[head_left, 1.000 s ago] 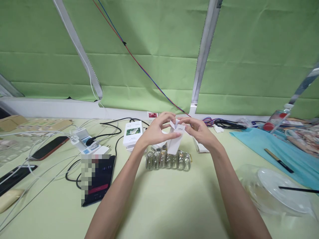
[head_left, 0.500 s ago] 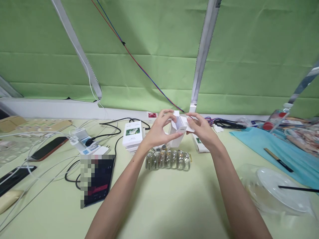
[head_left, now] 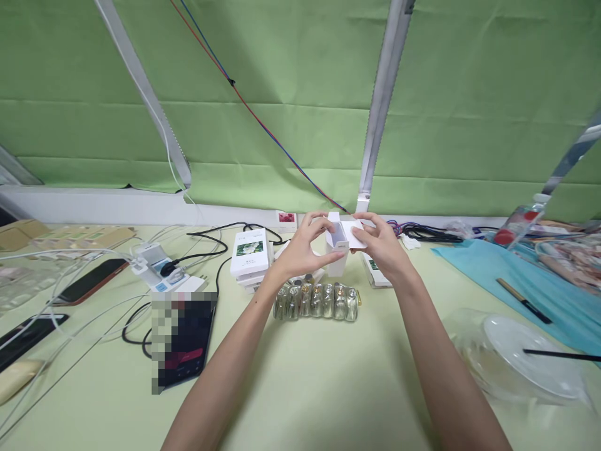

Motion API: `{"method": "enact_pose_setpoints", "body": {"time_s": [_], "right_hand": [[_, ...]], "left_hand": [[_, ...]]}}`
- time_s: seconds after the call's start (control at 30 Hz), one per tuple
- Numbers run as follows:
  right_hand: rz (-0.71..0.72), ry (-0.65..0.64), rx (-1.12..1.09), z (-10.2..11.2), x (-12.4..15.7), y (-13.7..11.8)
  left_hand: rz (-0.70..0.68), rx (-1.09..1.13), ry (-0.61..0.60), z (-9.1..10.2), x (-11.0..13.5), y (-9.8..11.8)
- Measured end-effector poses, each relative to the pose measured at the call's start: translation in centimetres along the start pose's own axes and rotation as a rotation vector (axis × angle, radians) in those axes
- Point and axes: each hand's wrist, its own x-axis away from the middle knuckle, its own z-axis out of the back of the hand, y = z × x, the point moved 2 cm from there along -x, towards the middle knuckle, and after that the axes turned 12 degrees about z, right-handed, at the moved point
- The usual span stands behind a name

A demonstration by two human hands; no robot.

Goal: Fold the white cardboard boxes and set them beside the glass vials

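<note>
A small white paper carton [head_left: 337, 265] stands upright over the table with its top open and its flaps spread out. Around its left side and front my left hand [head_left: 303, 245] is closed, the thumb lying across the front near the small flap. My right hand [head_left: 381, 241] pinches the large right-hand flap between thumb and fingers. The carton's inside shows pale, and its bottom cannot be made out. Just nearer to me, a row of small glass bottles [head_left: 317, 303] lies side by side on the table.
Left of my hands is a stack of white boxes [head_left: 250, 255] with a flower picture; another such box [head_left: 374, 272] lies by my right wrist. A tablet [head_left: 190, 351], cables and a power strip [head_left: 157, 266] are at left. A lidded plastic bowl [head_left: 530, 357] and blue cloth [head_left: 474, 266] are at right.
The carton has straightened, and its large right flap now lies further open. Both hands have shifted only slightly. The bottles and the box stack stay in place.
</note>
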Motion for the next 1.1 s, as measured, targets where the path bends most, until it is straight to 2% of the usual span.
{"method": "enact_pose_setpoints", "body": {"time_s": [0.4, 0.67, 0.9, 1.1], "right_hand": [[-0.046, 0.01, 0.098, 0.8, -0.5, 1.8], [-0.066, 0.011, 0.157, 1.4, -0.7, 2.8], [-0.05, 0.004, 0.233, 2.0, -0.8, 3.4], [-0.071, 0.014, 0.259, 2.6, -1.2, 4.4]], "left_hand": [[0.077, -0.12, -0.123, -0.4, -0.2, -1.3], [0.113, -0.058, -0.1, -0.2, -0.3, -1.5], [0.4, 0.197, 0.03, -0.2, -0.9, -2.4], [0.476, 0.282, 0.038, 0.1, -1.0, -3.2]]}}
